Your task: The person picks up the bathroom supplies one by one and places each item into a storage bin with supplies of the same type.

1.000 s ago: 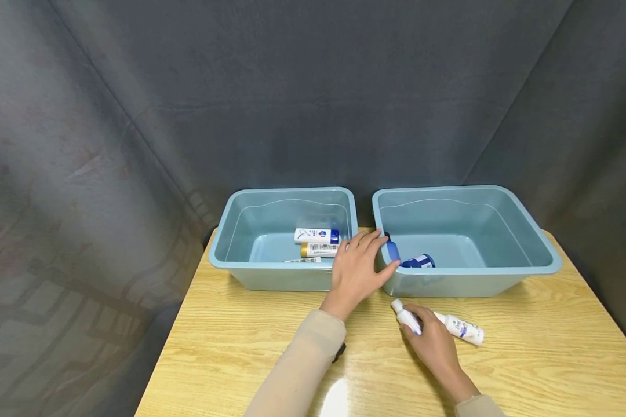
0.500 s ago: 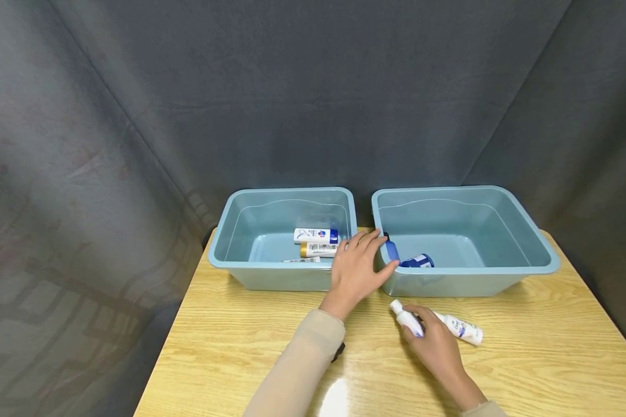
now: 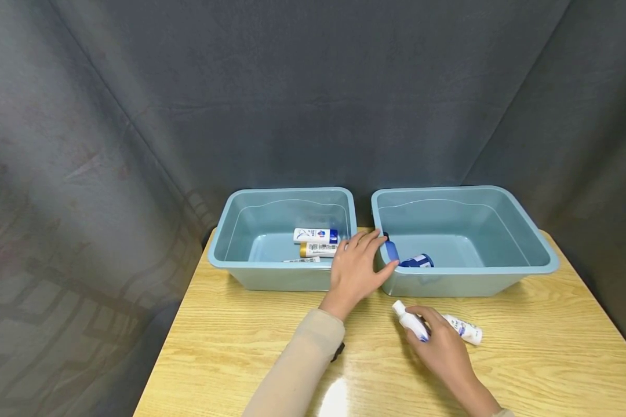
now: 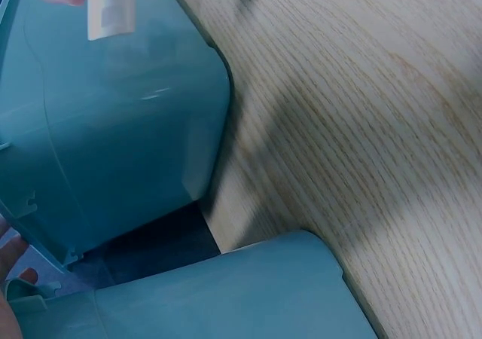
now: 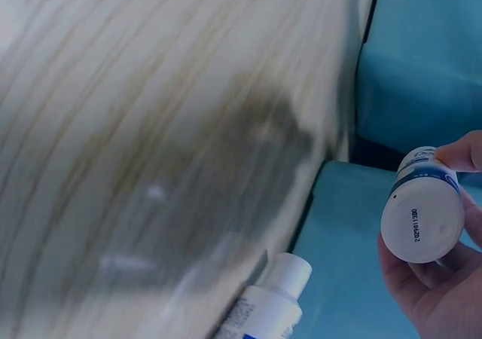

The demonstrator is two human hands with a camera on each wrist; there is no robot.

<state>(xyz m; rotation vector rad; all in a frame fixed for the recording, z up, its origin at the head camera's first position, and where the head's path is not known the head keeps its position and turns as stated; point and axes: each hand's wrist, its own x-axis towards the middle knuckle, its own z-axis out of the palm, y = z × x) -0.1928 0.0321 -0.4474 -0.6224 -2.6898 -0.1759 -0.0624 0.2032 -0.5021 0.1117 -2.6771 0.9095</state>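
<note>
My right hand point(image 3: 440, 347) grips a small white bottle point(image 3: 413, 325) with blue print, its white cap pointing up and left. In the right wrist view the round base of this bottle point(image 5: 422, 218) faces the camera, with thumb and fingers around its sides. A second white bottle point(image 3: 464, 330) lies on the table behind that hand, partly covered by it. My left hand point(image 3: 356, 269) rests with fingers spread across the neighbouring rims of the left bin point(image 3: 281, 277) and the right bin point(image 3: 464, 282).
Inside the left bin lie a white tube with a blue cap point(image 3: 313, 236), a gold-capped tube point(image 3: 315, 249) and another tube point(image 3: 302, 260). The right bin holds two blue bottles, one of them a labelled blue bottle point(image 3: 417, 260). A dark curtain point(image 3: 292, 116) hangs behind the wooden table point(image 3: 229, 347).
My right hand has shifted slightly right with the white bottle, now covering more of the second bottle. The left hand stays on the rims.
</note>
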